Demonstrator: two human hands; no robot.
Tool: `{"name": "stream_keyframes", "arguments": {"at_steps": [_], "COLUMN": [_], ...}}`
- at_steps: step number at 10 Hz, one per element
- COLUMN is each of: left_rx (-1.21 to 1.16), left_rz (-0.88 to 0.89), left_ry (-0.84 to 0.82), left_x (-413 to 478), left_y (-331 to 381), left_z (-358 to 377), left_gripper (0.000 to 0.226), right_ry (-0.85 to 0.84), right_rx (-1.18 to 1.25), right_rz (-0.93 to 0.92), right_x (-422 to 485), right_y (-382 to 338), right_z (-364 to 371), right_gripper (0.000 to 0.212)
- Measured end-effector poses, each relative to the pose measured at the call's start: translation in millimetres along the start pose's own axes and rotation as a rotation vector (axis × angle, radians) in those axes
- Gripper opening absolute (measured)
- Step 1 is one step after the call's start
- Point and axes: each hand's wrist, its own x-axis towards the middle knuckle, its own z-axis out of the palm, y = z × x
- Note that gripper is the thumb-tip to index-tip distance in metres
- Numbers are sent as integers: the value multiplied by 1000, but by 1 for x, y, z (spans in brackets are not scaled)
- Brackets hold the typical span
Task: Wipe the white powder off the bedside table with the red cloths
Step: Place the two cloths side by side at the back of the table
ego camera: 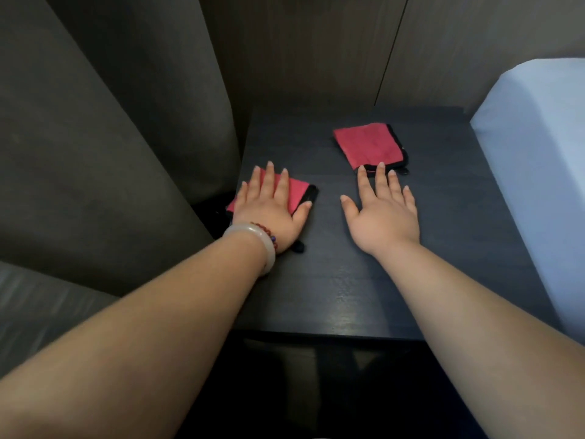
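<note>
Two folded red cloths with black edging lie on the dark bedside table (pixel 332 280). My left hand (pixel 272 207) lies flat with straight fingers on the left red cloth (pixel 299 188) at the table's left edge. The right red cloth (pixel 367 144) sits farther back, toward the right. Spread flat on the tabletop, my right hand (pixel 383 210) has its fingertips reaching that cloth's near black edge. I cannot make out any white powder on the dark surface.
A grey upholstered panel or curtain (pixel 110 153) stands close on the left. A white bed or pillow (pixel 538 160) borders the table on the right. A wood-panelled wall (pixel 316 58) is behind. The table's front edge (pixel 316 334) drops to a dark floor.
</note>
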Motion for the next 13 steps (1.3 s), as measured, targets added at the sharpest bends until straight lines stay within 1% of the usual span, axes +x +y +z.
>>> {"name": "stream_keyframes", "arguments": {"at_steps": [1,2,3,4,5,6,7,8,9,10,11,12,13], "left_rx": [-18,-42,-38,-11,-13,-26,-51,-20,16,-19,-9,-40,-65], "left_rz": [-34,50,123,114,54,32,122,199,165,64,-32,-15,90], "left_ry": [-19,67,84,98,32,26,90,47,78,40,-37,-6,113], "left_x": [-2,-43,-65,-40,7,9,-42,-75,-42,17,47,26,-19], "left_y": [12,25,26,21,19,24,28,18,7,7,19,29,28], "left_z": [-1,11,15,12,1,2,13,17,10,-1,-9,-2,10], "left_gripper": [79,80,80,80,80,80,80,79,79,77,78,79,80], "right_ry": [-3,0,-3,-9,-3,-8,-3,-3,4,0,-3,-2,0], "right_rx": [-3,-6,-1,3,7,13,18,20,12,10,15,11,11], "right_rz": [3,0,0,3,0,0,-4,-7,-5,-4,3,0,0], "right_x": [0,0,0,1,1,0,-1,0,0,1,0,0,1], "right_y": [1,-1,-1,-1,0,0,0,-1,-1,-1,0,-1,-2], "right_z": [0,0,0,0,0,-1,-1,0,0,0,-1,-1,0], "right_gripper": [67,67,67,67,67,67,67,66,67,67,67,67,67]}}
